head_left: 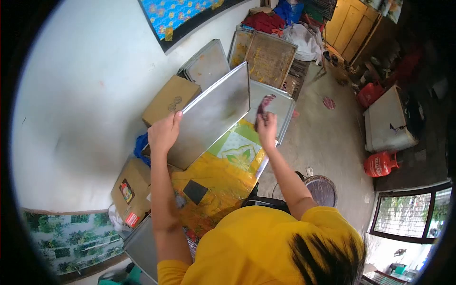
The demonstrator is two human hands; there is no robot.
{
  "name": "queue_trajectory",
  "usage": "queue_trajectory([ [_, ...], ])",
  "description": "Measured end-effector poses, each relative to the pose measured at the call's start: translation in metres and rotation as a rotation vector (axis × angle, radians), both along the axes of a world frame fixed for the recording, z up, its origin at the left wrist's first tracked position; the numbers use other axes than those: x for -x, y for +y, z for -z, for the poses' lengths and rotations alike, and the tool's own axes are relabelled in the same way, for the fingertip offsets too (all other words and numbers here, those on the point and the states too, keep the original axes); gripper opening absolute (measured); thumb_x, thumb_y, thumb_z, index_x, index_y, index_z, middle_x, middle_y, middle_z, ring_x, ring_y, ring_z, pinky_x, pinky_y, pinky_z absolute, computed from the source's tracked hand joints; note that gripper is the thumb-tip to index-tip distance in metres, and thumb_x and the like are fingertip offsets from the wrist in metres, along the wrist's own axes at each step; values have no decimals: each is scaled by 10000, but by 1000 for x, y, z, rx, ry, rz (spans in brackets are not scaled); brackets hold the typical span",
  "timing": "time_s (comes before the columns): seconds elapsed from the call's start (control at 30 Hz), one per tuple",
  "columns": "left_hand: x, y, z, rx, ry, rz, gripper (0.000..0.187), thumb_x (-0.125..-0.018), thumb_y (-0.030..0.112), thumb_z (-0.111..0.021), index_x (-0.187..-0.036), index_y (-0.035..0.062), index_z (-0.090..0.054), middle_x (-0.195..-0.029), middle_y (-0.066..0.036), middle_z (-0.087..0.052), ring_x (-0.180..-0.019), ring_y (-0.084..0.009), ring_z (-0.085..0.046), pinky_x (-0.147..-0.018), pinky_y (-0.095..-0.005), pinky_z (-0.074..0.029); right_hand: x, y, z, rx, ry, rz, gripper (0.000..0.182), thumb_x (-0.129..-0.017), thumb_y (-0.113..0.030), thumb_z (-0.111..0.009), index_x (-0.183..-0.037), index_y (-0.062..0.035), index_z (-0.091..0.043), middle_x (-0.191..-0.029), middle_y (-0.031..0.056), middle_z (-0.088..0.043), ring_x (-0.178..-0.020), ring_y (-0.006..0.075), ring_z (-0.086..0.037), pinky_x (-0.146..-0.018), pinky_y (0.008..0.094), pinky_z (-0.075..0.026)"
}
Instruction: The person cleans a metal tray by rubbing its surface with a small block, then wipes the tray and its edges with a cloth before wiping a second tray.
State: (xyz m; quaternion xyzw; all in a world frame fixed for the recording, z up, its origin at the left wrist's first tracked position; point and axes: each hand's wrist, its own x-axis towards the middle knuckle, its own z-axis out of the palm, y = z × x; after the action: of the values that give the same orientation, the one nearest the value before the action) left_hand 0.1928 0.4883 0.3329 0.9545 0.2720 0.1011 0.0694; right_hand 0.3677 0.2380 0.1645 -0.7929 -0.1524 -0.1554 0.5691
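Observation:
My left hand (pixel 163 131) is closed on the raised edge of a grey metal tray (pixel 209 116), which stands tilted up over the table. In my right hand (pixel 267 127) is a crumpled maroon and pinkish rag (pixel 266 103), pinched between the fingers. Behind the rag lies a second metal tray (pixel 284 105), flat at the table's far end. A yellow plastic table cover (pixel 223 178) shows below the tilted tray, with a green-and-white patterned piece (pixel 240 149) and a small dark square (pixel 195 191) on it.
Cardboard boxes (pixel 172 99) line the wall on the left. More trays (pixel 270 57) lean at the back beside piled cloth and sacks (pixel 304 38). On the right stand a round stool (pixel 320 191), a red gas cylinder (pixel 381 164) and a white cabinet (pixel 387 124).

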Motion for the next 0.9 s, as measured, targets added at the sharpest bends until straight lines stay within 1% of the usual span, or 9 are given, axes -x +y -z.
queue_trajectory([
  [0.2,-2,8,8,57,107,-51,671,-968,577,-255,-984,68,-692,-879,-240,-662,-871,-447,-626,-784,-531,-479,118,146,-33,-65,-354,-554,305,-676,-89,-681,-965,-36,-599,-1496,306,-210,-1371,561,-145,-1121,606,-138],
  [0.37,1,7,2,67,23,4,659,-977,555,-257,-935,60,-690,-855,-249,-647,-866,-443,-616,-774,-526,-464,93,198,-32,-109,-243,-200,226,-754,-185,-668,-934,-60,-616,-1537,302,-114,-1403,545,-10,-1106,648,24],
  [0.43,2,6,-2,94,-30,26,622,-976,545,-285,-937,70,-684,-854,-240,-649,-866,-437,-618,-767,-528,-464,51,196,-51,-315,-220,-38,488,-813,-257,-610,-1261,-100,-495,-1551,245,-160,-1432,471,-55,-1110,635,34],
  [0.57,-2,14,0,90,21,34,544,-972,524,-341,-947,97,-676,-821,-221,-648,-836,-425,-619,-734,-521,-468,-33,179,-47,-334,78,224,634,-889,-314,-536,-1447,-93,-331,-1536,209,-237,-1434,366,-181,-1124,602,-111],
  [0.67,-3,15,-1,73,33,49,536,-972,521,-348,-933,98,-675,-805,-212,-648,-818,-422,-618,-719,-513,-468,-70,171,42,-575,82,307,622,-916,-387,-502,-1457,-131,-330,-1497,211,-318,-1371,403,-307,-1119,512,-240],
  [0.73,-3,13,0,65,17,49,536,-972,521,-350,-918,95,-672,-802,-206,-649,-813,-421,-618,-715,-510,-467,-53,182,126,-592,381,466,613,-926,-419,-477,-1474,-201,-307,-1432,224,-404,-1266,429,-436,-1077,456,-337],
  [0.8,-3,9,1,68,-7,30,541,-971,523,-352,-901,89,-667,-803,-203,-651,-814,-421,-618,-716,-511,-466,9,178,86,-260,947,547,619,-931,-439,-458,-1489,-260,-259,-1386,240,-440,-1226,415,-472,-1053,507,-351],
  [0.87,-4,7,-3,50,25,0,523,-973,505,-352,-920,100,-679,-828,-206,-656,-828,-416,-627,-732,-513,-478,43,197,110,-312,1017,555,669,-926,-458,-475,-1503,-258,-203,-1316,243,-492,-1085,358,-584,-906,502,-477],
  [0.9,-3,6,-3,42,41,-15,515,-974,496,-351,-929,106,-685,-841,-208,-659,-834,-414,-632,-740,-514,-484,66,202,100,-608,1117,467,654,-929,-448,-477,-1495,-252,-214,-1288,230,-508,-1011,327,-614,-824,462,-512],
])
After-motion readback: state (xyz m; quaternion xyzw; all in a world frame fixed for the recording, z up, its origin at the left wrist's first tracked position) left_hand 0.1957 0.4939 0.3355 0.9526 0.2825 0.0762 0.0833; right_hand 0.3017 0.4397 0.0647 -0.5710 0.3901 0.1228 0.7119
